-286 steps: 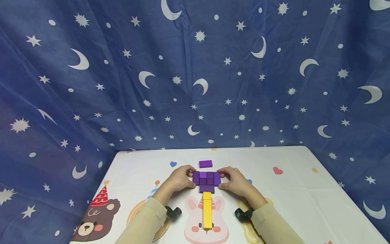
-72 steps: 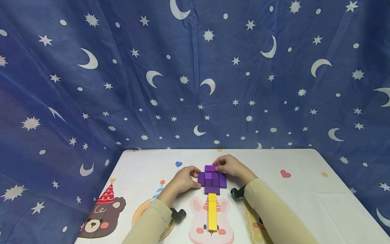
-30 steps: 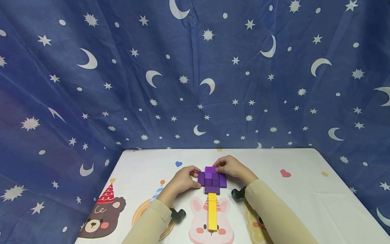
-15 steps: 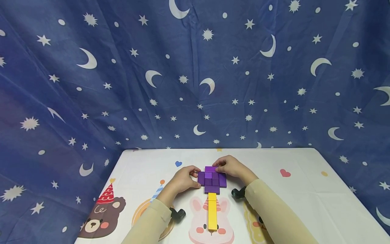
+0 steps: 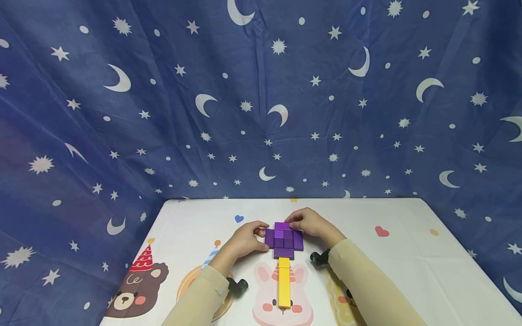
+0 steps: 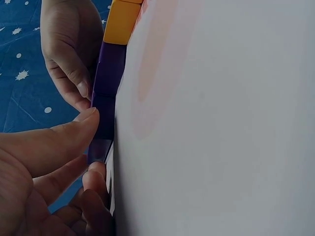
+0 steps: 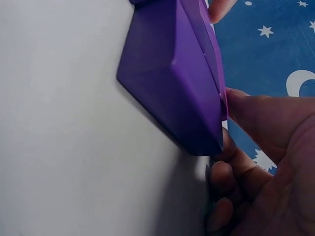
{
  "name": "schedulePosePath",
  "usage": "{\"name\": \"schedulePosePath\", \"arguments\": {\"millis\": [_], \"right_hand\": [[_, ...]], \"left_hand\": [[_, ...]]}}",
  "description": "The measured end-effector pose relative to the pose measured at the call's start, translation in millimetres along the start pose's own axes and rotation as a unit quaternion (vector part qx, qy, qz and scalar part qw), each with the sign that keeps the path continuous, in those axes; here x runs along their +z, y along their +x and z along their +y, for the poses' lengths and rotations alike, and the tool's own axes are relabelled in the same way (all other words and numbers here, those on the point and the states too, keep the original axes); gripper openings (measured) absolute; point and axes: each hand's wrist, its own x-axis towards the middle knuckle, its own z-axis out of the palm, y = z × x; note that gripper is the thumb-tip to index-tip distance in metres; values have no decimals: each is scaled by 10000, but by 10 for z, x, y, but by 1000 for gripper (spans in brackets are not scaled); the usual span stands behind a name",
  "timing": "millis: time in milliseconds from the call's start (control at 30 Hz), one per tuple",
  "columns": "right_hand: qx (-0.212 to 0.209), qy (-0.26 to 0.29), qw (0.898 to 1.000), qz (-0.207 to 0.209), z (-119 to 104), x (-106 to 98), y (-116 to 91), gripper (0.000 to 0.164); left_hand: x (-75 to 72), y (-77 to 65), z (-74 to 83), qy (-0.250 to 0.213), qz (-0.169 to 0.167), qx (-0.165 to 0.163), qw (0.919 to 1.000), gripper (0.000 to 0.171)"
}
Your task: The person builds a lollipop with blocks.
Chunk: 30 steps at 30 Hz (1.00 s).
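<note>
Flat on the tabletop, purple blocks form a cross in the head view. Two small ones, such as the left centre block (image 5: 279,239), sit in the middle. My left hand (image 5: 244,237) holds the left purple block (image 5: 269,239) by its ends between thumb and fingers. At the far side, my right hand (image 5: 311,222) pinches the right end of the top purple block (image 5: 281,225), which lies against the centre. The right purple block (image 5: 298,242) and the bottom purple block (image 5: 283,254) lie untouched. Below them a yellow strip (image 5: 284,287) of blocks runs toward me.
The white tablecloth (image 5: 408,271) carries printed animals, including a bear (image 5: 134,290) and a rabbit (image 5: 263,296). A blue curtain (image 5: 261,90) with moons and stars hangs behind the table's far edge. Black wrist devices, such as the left one (image 5: 237,287), hang below my wrists.
The top purple block, apart from the others at first, now meets the centre blocks. My right hand has moved from the right block up to it. My left hand stays at the left block.
</note>
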Motion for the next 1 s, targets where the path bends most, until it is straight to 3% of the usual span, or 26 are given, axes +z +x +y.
{"name": "schedulePosePath", "arguments": {"millis": [367, 1000], "right_hand": [[-115, -59, 9999, 104, 29, 5, -1, 23], [-105, -127, 9975, 688, -2, -4, -74, 28]], "left_hand": [[4, 2, 2, 46, 12, -4, 10000, 67], [-82, -15, -60, -481, -215, -113, 9985, 68]]}}
